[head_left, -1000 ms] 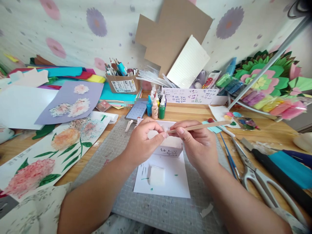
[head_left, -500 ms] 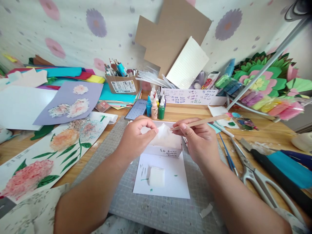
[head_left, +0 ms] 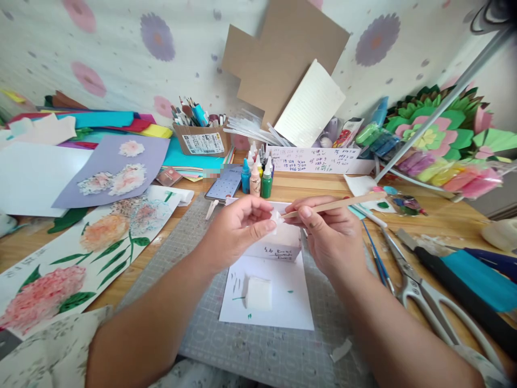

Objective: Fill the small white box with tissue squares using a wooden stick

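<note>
A small piece of thin white tissue point(head_left: 277, 217) is pinched in the fingers of my left hand point(head_left: 242, 226). My right hand point(head_left: 329, 229) grips a flat wooden stick point(head_left: 343, 202), whose left end meets the tissue. Behind and below my hands stands an open white box point(head_left: 278, 250) with handwriting on its front. In front of it lies a white sheet of paper point(head_left: 283, 307) with green marks, bearing a stack of white squares point(head_left: 259, 293). The grey cutting mat point(head_left: 202, 323) is under all of these.
Paint bottles point(head_left: 255, 180) and a phone point(head_left: 224, 182) stand beyond the box. Scissors point(head_left: 416, 291), blue brushes point(head_left: 377, 258) and a black-handled knife point(head_left: 456, 296) lie on the right. Painted flower sheets point(head_left: 109, 237) cover the left side. A lamp arm point(head_left: 440, 108) slants across the right.
The tissue, spread in a peak before, is now gathered smaller around the stick's end. My left hand has moved slightly right, closer to my right hand.
</note>
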The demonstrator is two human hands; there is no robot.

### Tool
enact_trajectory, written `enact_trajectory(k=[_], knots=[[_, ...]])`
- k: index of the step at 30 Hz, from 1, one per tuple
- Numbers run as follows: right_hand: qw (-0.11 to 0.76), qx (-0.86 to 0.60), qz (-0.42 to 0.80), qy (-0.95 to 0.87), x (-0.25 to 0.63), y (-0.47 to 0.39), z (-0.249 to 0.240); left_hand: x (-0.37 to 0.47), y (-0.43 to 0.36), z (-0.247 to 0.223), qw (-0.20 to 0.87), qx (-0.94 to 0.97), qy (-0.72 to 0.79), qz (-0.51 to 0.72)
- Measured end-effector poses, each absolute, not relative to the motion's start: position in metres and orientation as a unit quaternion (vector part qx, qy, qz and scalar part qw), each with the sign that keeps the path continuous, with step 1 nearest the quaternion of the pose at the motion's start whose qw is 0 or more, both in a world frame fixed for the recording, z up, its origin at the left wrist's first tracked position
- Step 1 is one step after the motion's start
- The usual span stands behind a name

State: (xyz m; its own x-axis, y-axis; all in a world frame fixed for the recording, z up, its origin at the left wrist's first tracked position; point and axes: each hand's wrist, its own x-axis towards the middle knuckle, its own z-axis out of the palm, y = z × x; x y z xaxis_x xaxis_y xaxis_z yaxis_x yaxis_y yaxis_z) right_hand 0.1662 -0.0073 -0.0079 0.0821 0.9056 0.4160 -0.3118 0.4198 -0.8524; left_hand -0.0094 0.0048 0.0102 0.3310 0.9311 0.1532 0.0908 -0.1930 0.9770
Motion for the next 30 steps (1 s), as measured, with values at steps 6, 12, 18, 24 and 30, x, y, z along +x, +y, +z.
enact_trajectory(k=[6, 12, 18, 24, 30], knots=[[0.671, -0.266, 0.431, -0.541, 0.164, -0.0103, -0.0093, -0.0092, 0.0022, 0.007, 0.597, 0.588, 0.312, 0.448], [0.664, -0.291, 0.42, -0.546, 0.1631, -0.0101, -0.0094, -0.0076, 0.002, 0.0074, 0.57, 0.596, 0.351, 0.444], [0.675, -0.24, 0.446, -0.536, 0.1654, -0.0114, -0.0092, -0.0063, 0.0018, 0.0056, 0.589, 0.582, 0.334, 0.451], [0.673, -0.223, 0.466, -0.53, 0.1668, -0.0134, -0.0089, -0.0084, 0.003, 0.0017, 0.634, 0.554, 0.295, 0.452], [0.673, -0.215, 0.462, -0.536, 0.1658, -0.0127, -0.0091, -0.0083, 0.0031, 0.0005, 0.636, 0.559, 0.284, 0.449]])
